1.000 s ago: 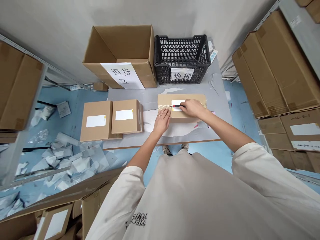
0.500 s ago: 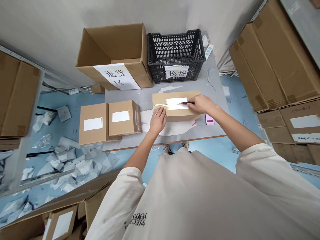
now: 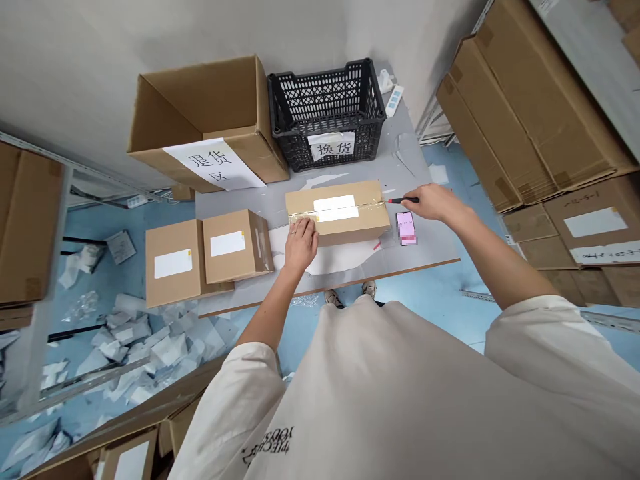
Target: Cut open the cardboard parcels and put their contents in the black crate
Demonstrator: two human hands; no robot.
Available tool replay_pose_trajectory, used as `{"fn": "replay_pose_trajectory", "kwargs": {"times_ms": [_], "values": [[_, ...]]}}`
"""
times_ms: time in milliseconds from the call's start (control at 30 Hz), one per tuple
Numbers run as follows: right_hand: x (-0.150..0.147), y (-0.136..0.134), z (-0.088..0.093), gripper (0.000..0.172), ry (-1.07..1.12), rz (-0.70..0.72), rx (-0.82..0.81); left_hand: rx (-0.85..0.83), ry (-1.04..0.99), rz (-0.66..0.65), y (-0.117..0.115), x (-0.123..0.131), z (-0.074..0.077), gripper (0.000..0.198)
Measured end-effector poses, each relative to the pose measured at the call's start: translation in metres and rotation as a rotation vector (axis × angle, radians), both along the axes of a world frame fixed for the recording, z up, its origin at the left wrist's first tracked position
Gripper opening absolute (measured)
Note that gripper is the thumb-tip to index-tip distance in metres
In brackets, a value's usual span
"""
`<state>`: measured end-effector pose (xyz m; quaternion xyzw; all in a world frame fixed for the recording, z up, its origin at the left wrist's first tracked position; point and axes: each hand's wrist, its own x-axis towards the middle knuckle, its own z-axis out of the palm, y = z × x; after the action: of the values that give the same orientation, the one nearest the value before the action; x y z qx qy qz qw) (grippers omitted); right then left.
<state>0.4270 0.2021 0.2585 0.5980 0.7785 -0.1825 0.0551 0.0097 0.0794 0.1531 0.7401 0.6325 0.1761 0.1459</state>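
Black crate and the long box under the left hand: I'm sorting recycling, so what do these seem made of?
Black crate: probably satin plastic, from its regular lattice walls. Long box: apparently matt cardboard, from its dull brown faces; the glossy strip along its top looks like clear tape.

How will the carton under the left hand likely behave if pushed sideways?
The carton would probably slide rather than tip, being long and low. It looks stiff, judging by its straight edges, though it may give along the seam crossing its label.

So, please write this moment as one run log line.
left hand: on box | right hand: holding knife near box's right end | phone: on table
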Motion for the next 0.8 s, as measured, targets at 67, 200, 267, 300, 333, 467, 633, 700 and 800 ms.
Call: {"fn": "replay_pose_trajectory", "kwargs": {"times_ms": [67,200,267,300,333,467,633,700,800], "values": [[0.014,0.0,0.004,0.047,0.015,-0.034,-0.015,0.0,0.01,0.011,0.001,0.002,0.005,0.054],[0.032,-0.005,0.013,0.048,0.095,-0.087,-0.075,-0.013,0.064,0.072,0.004,0.017,0.018,0.054],[0.034,-0.008,0.014,0.046,0.172,-0.12,-0.102,-0.031,0.09,0.046,0.01,0.03,0.024,0.056],[0.034,-0.009,0.013,0.045,0.213,-0.134,-0.111,-0.046,0.098,0.012,0.014,0.039,0.027,0.058],[0.033,-0.01,0.012,0.043,0.25,-0.145,-0.118,-0.066,0.103,-0.031,0.019,0.047,0.029,0.06],[0.028,-0.01,0.003,0.042,0.354,-0.158,-0.14,-0.142,0.159,-0.149,0.043,0.069,0.037,0.081],[0.03,-0.007,-0.011,0.046,0.445,-0.15,-0.194,-0.223,0.184,-0.177,0.063,0.068,0.039,0.094],[0.031,-0.005,-0.015,0.047,0.451,-0.141,-0.207,-0.236,0.176,-0.185,0.066,0.066,0.036,0.095],[0.031,-0.001,-0.02,0.048,0.433,-0.134,-0.228,-0.23,0.151,-0.188,0.067,0.064,0.032,0.089]]}}
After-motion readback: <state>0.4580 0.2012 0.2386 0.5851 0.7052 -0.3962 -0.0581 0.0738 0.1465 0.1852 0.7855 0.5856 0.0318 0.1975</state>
